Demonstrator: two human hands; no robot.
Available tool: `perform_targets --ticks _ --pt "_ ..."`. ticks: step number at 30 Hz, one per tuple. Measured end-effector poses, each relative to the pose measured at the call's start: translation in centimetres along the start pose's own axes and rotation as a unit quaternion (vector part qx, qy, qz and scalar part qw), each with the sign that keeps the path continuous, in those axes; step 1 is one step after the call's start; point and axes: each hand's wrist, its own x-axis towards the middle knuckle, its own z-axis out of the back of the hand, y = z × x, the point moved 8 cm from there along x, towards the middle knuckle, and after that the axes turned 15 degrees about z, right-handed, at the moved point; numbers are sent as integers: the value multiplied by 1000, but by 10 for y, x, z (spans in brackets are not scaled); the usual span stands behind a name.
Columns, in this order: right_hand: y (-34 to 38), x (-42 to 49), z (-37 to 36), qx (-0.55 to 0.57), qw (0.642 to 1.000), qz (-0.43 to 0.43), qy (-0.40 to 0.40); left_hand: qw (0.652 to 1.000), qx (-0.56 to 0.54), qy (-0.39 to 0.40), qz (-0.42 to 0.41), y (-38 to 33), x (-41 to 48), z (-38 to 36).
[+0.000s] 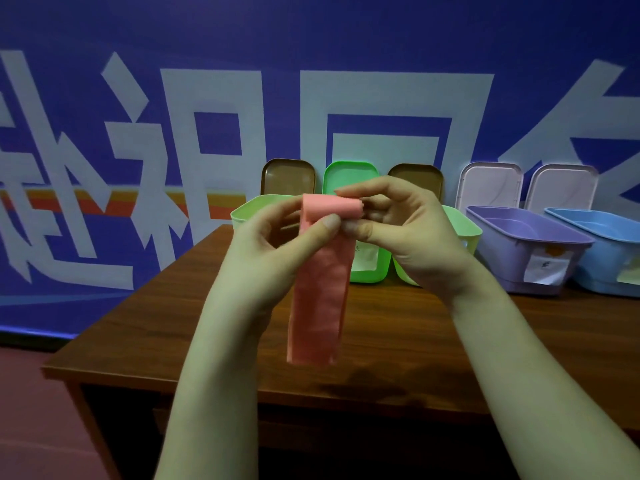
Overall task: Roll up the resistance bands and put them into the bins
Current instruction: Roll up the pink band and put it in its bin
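You hold the pink resistance band (320, 289) up in the air with both hands, above the wooden table (156, 323) and in front of a row of bins. Its top end is wound into a small roll, and the rest hangs straight down as a flat strip, with the lower end free above the tabletop. Your left hand (273, 244) pinches the strip just under the roll, thumb on the near face and fingers curled behind it. Your right hand (405, 230) grips the roll itself, fingers bent over the top and thumb pressed up against it from below, right beside your left thumb. Neither hand has hold of anything else. Along the far side of the table five open bins stand side by side: a pale green bin (247, 212) behind your left hand, a bright green bin (367, 271) directly behind the band, a second pale green bin (465, 232) partly hidden by your right hand, then a purple bin (512, 258) and a blue bin (595, 261) at the right edge. The purple bin carries a paper label (546, 270) on its front. Behind the bins, lids lean upright against the blue wall (311, 36): a brown lid (288, 176), a green lid (349, 173), a second brown lid (417, 174) and two pale lids (490, 183). Your hands hide the insides of the green bins.
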Motion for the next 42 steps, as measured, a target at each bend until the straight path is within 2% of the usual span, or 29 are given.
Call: perform_targets --ticks 6,12,16,21,26,31,38,42 --pt "-2 0 2 38 999 23 -19 998 11 -56 10 1 -1 3" --pt "-3 -2 -1 23 999 22 0 998 -12 -68 -14 -2 -3 2" --pt "-5 -4 -2 31 998 -46 37 998 -23 -58 -7 -1 -2 3" --pt "-10 -7 -5 -99 989 -104 28 999 -5 -38 -18 -4 -4 -4" --pt "-6 -8 -11 -83 992 -85 47 998 -9 -48 -44 -6 -5 -2" --pt "-3 -7 -5 -13 998 -62 15 997 -30 -41 -64 -9 -6 -1" --pt "5 -6 -4 13 1000 -22 9 999 -43 -14 -15 -4 -2 -3" --pt "7 -4 -2 11 1000 3 9 999 -5 -35 5 0 -1 -5"
